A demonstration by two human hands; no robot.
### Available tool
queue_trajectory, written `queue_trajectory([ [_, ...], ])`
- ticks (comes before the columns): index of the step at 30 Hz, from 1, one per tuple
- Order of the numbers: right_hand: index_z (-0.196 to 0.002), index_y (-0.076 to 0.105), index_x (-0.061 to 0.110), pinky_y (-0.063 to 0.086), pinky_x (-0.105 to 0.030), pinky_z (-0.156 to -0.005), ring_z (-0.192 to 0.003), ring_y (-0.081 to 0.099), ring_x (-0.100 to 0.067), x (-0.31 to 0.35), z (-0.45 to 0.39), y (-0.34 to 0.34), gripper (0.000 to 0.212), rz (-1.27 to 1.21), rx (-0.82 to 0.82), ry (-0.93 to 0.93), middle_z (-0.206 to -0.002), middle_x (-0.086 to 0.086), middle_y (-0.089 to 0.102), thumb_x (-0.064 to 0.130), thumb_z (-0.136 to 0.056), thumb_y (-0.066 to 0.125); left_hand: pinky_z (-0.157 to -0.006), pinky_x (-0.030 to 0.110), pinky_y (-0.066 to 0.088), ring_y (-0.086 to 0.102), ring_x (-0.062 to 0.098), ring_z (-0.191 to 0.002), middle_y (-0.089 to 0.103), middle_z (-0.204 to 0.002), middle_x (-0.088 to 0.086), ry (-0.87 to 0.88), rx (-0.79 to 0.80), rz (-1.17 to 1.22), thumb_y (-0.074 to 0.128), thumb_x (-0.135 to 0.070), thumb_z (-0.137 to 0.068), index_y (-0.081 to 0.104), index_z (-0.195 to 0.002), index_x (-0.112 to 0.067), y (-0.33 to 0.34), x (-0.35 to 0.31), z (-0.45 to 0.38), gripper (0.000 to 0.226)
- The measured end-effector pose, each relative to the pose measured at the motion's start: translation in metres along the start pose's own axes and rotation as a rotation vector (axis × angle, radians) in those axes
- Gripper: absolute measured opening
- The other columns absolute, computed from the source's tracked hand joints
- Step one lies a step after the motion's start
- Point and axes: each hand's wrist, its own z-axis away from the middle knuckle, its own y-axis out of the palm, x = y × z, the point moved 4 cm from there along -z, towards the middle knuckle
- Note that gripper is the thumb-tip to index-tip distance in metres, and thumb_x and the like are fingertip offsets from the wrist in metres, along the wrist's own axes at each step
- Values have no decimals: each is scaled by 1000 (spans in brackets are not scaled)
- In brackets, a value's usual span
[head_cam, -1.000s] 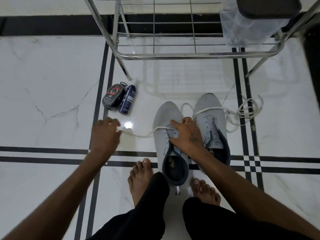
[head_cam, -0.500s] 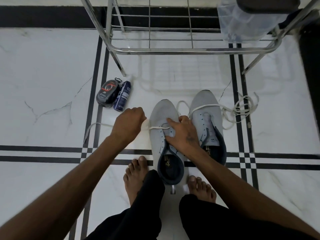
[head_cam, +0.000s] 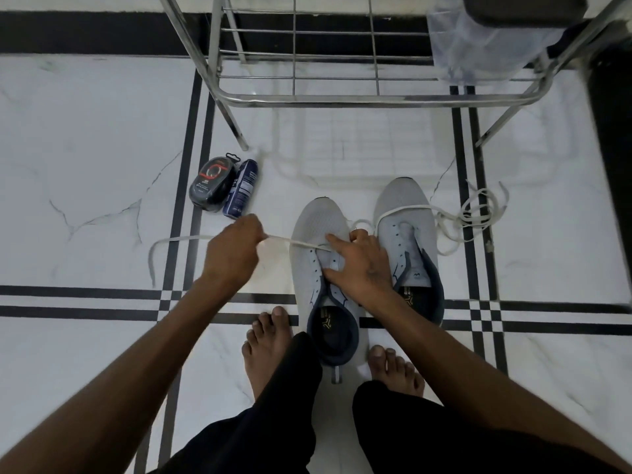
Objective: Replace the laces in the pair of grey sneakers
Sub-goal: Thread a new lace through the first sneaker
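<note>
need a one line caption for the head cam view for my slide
Left hand pulls a white lace sideways from the left grey sneaker while the right hand steadies it.

White marble floor [head_cam: 85, 138] with thin grey veins, crossed by paired black inlay stripes [head_cam: 68, 306]. A steel wire rack [head_cam: 342, 97] stands at the far side on slanted legs. On its right end sits a clear plastic bag [head_cam: 478, 46] under something dark. Near the rack's left leg, a black round tin [head_cam: 212, 186] lies touching a blue spray can [head_cam: 241, 188].
</note>
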Motion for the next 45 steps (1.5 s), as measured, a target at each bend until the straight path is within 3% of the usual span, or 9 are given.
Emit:
queue_trajectory([
  [6,-147,43,40,35,-39,-104,-123,41,-26,2,1,-2,66,4,-2,4,-131,-6,47,59,-87,60,-59,32,37,52,19,-67,58,-92,6,-237,-149,111,54,-7,-97,45,-93,-18,-12,38,18,14],
  [13,-145,47,29,34,-35,-113,-138,34,-19,13,1,-32,57,-216,-174,-173,-151,-1,41,24,-91,64,-66,33,51,63,15,-70,66,-79,-11,204,-23,277,54,-32,-100,56,-100,-23,-19,-26,17,10],
  [16,-147,40,38,46,-7,-84,-108,59,-2,35,3,-36,61,-522,153,-256,-120,10,66,19,-94,64,-63,28,48,58,5,-65,63,-75,-14,326,-35,420,62,-32,-96,63,-98,-22,-36,-56,11,11],
  [18,-127,61,30,53,-20,-77,-92,66,-3,35,1,-48,34,-549,160,-251,-94,11,72,15,-97,61,-60,17,44,59,3,-64,64,-73,-15,321,-2,543,67,-32,-93,67,-96,-23,-49,-62,6,9],
  [27,-84,69,26,43,-24,-68,-90,65,-16,-56,6,-101,16,-584,-151,212,-91,8,69,20,-95,59,-64,5,44,67,1,-74,71,-76,-18,69,48,608,69,-26,-91,75,-85,-29,-79,27,23,9],
  [31,-142,50,25,38,-29,-104,-138,37,-23,-30,13,-98,55,-153,-142,72,-149,-6,40,15,-89,63,-60,15,45,64,2,-67,72,-75,-16,91,59,592,70,-31,-90,75,-85,-33,-67,-3,21,7],
  [34,-154,9,49,34,-26,-110,-140,33,-4,26,21,-86,88,-416,78,-253,-156,11,35,31,-90,67,-54,11,38,56,-2,-55,72,-73,-13,246,81,608,73,-35,-87,75,-87,-31,-58,-57,11,5],
  [39,-144,50,31,49,-9,-65,-84,67,2,21,6,-87,48,-576,-5,-213,-86,13,72,14,-99,57,-51,20,47,65,13,-63,72,-72,-5,162,57,790,77,-32,-84,66,-82,-20,-57,-66,-6,17],
  [45,-116,71,19,48,-9,-80,-96,69,-6,-26,-7,-101,25,-453,-44,-82,-97,8,75,9,-97,59,-66,24,58,68,15,-71,73,-83,-4,130,132,832,67,-9,-92,75,-95,-24,-40,-38,-8,17],
])
